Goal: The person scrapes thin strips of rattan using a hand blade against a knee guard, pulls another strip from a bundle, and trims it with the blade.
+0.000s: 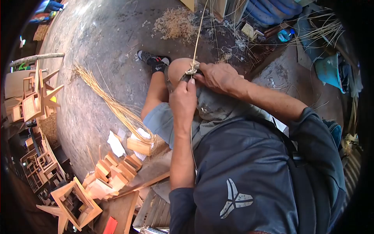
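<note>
Both my hands meet over my bent knee. My left hand [184,100] is closed, with its thumb pressed against a small dark piece [186,77] whose kind I cannot make out. My right hand [221,78] is closed in a pinch at the same spot, its fingertips partly hidden. Between them a pale cane strip [198,37] forms a small tangled knot or loop. From there the strip runs up and away past my foot, and a thin strand also hangs along my left forearm. A bundle of long cane strips [107,99] lies on the floor to the left.
Wood shavings [177,24] lie on the concrete floor [105,43]. Cut wooden blocks [113,171] and a wooden frame [76,202] stand at lower left, with wooden chairs [37,93] beyond. On the right are a teal bucket [328,70] and loose cane strands [321,33].
</note>
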Available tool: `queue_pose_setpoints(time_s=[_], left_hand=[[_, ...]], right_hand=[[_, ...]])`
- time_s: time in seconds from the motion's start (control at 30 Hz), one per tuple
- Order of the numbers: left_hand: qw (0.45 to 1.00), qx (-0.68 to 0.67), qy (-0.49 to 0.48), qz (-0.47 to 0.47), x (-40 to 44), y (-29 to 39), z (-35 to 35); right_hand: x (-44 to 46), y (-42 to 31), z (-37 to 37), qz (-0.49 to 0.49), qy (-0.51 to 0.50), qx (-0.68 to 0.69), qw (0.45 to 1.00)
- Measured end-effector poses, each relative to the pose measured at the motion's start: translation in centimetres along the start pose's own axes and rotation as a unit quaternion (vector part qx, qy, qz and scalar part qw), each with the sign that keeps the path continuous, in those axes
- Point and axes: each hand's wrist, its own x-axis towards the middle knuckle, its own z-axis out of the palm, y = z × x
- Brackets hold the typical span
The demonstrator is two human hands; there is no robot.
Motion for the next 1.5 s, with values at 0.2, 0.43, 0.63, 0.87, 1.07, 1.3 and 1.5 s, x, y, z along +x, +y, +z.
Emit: queue_pose_setpoints(time_s=[0.2, 0.43, 0.63, 0.87, 1.07, 1.3, 1.5], left_hand=[[0.986, -0.121, -0.070, -0.091, -7.6, -2.9, -3.4], [0.866, -0.253, -0.050, -0.427, -24.8, -6.2, -10.4], [0.881, -0.379, -0.019, -0.282, -30.8, -9.1, -10.6], [0.947, -0.276, -0.057, -0.153, -8.4, -3.1, -2.5], [0.995, -0.069, 0.025, 0.065, 0.6, -0.2, 1.6], [0.907, -0.133, -0.127, -0.380, -24.6, -10.3, -8.2], [0.937, 0.021, -0.190, -0.292, -28.1, -9.0, -9.5]], right_hand=[[0.8, 0.2, 0.6, 0.041, -0.047, 0.042, 0.997], [1.4, 1.1, 0.6, 0.059, -0.059, 0.062, 0.995], [2.8, 2.0, -1.2, 0.137, -0.156, 0.166, 0.964], [3.3, 5.1, -5.4, 0.169, -0.103, 0.269, 0.943], [1.5, 1.8, -2.6, 0.064, -0.149, 0.105, 0.981], [1.0, 0.8, -1.1, 0.061, -0.113, 0.085, 0.988], [1.6, -0.6, -0.7, 0.038, -0.115, 0.096, 0.988]])
